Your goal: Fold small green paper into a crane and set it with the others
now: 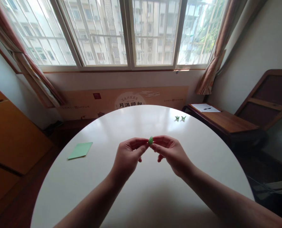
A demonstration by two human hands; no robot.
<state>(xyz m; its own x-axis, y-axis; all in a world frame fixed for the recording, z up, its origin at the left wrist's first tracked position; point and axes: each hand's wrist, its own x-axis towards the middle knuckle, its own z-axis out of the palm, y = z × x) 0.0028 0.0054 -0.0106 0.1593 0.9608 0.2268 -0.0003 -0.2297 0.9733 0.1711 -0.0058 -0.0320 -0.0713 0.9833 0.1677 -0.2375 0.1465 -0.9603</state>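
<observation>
A small green folded paper piece (150, 140) is held up over the middle of the white table, pinched from both sides. My left hand (129, 153) grips its left edge between thumb and fingertips. On the other side, my right hand (171, 150) pinches its right edge the same way. The paper comes to a point at the top, and its lower part is partly covered by fingers. Two small green origami cranes (180, 118) stand side by side toward the far right of the table. Off to the left lies a stack of light green square paper (80, 150).
The round white table (155, 196) fills the space before me. A wooden bench (224, 118) at the right bears a white sheet (206, 108) with a dark pen on it. Behind the table are a printed cardboard panel (84, 101) and barred windows.
</observation>
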